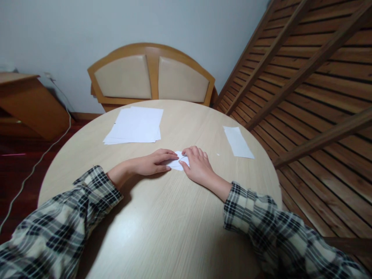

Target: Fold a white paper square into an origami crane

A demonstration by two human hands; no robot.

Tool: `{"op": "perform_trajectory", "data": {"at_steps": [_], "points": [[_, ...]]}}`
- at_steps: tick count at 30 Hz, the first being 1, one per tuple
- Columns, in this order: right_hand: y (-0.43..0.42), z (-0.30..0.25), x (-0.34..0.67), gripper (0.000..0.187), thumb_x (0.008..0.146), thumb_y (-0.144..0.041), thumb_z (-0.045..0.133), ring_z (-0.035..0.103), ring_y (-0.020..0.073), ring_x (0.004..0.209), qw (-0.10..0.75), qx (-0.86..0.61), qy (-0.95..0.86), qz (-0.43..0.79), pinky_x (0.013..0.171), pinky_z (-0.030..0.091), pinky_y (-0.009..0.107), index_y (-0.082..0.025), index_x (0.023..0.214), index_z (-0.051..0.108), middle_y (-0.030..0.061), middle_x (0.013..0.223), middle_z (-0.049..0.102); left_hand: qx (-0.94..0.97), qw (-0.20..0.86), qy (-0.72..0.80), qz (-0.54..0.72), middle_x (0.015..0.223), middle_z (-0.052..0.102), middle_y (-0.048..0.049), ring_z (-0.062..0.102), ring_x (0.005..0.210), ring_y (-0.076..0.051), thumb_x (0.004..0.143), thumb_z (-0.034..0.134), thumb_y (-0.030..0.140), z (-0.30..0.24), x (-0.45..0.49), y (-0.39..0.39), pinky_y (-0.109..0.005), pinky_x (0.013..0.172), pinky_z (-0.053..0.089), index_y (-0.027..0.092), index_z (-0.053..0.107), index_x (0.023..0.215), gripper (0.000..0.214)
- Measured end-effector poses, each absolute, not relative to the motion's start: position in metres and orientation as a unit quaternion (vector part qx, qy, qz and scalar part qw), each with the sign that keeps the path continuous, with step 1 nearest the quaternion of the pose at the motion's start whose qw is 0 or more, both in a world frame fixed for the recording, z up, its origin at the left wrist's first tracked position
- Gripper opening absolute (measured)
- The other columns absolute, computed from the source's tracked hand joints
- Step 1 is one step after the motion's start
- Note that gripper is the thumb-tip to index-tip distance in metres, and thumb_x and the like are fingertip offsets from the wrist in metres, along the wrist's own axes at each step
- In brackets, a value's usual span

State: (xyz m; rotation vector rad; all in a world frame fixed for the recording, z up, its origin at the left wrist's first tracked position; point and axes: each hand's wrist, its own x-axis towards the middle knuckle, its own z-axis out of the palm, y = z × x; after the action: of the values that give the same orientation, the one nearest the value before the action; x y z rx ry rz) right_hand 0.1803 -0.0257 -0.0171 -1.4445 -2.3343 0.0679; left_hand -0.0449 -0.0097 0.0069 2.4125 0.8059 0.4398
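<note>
Round surface [162, 224] of pale wood grain, set before a plain grey wall, with a padded wooden chair [151, 77] drawn up at the far edge. Small folded white paper [176, 164] lying near the middle of the surface, slightly toward the near edge, largely covered from both sides. Left hand [152, 163] laid flat on the paper's left part, fingers straight and pressed together, palm down. Right hand [198, 167] resting on the paper's right part, fingers bent and close together, thumb tip touching the sheet; pinch or mere press not determinable. Both forearms in checked sleeves, resting on the surface. Stack of white sheets [134, 126] toward the far left edge, well apart from the hands. Single narrow paper strip [238, 141] near the right edge, lying flat. Slatted wooden frame [305, 77] leaning beyond the right edge. White cable [37, 162] trailing across the dark floor at left.
</note>
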Motion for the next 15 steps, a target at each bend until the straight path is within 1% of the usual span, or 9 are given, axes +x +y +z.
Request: {"op": "perform_trajectory", "data": {"at_steps": [4,6,10,15], "points": [[-0.026,-0.015,0.179,0.023,0.093,-0.034,0.052,0.050,0.0269,0.107,0.195,-0.516,-0.834,0.023,0.089,0.034,0.040,-0.021,0.112,0.054,0.0097,0.114,0.057,0.889,0.233,0.335,0.209,0.117,0.063,-0.0098,0.057,0.111,-0.022,0.095,0.052,0.032,0.002,-0.033,-0.012,-0.041,0.102,0.043,0.022,0.062,0.119,0.028],[-0.027,-0.014,0.178,0.022,0.093,-0.033,0.052,0.050,0.0271,0.107,0.194,-0.519,-0.832,0.021,0.089,0.034,0.040,-0.021,0.111,0.055,0.0096,0.114,0.057,0.883,0.194,0.366,0.222,0.112,0.063,-0.0101,0.057,0.105,-0.023,0.093,0.054,0.034,-0.003,-0.026,-0.014,-0.042,0.096,0.045,0.021,0.063,0.114,0.026],[-0.029,-0.012,0.177,0.022,0.093,-0.032,0.052,0.050,0.0274,0.107,0.192,-0.521,-0.832,0.015,0.087,0.034,0.040,-0.021,0.111,0.055,0.0096,0.114,0.057,0.871,0.150,0.410,0.225,0.108,0.062,-0.0096,0.054,0.101,-0.024,0.091,0.057,0.032,-0.011,-0.016,-0.015,-0.042,0.093,0.045,0.019,0.062,0.108,0.023],[-0.028,-0.013,0.177,0.021,0.092,-0.032,0.053,0.050,0.0269,0.108,0.201,-0.522,-0.829,0.025,0.088,0.034,0.040,-0.021,0.111,0.055,0.0091,0.114,0.058,0.842,0.179,0.451,0.234,0.105,0.061,-0.0083,0.054,0.100,-0.025,0.084,0.063,0.027,-0.014,-0.011,-0.013,-0.043,0.093,0.044,0.018,0.063,0.103,0.020]]}}
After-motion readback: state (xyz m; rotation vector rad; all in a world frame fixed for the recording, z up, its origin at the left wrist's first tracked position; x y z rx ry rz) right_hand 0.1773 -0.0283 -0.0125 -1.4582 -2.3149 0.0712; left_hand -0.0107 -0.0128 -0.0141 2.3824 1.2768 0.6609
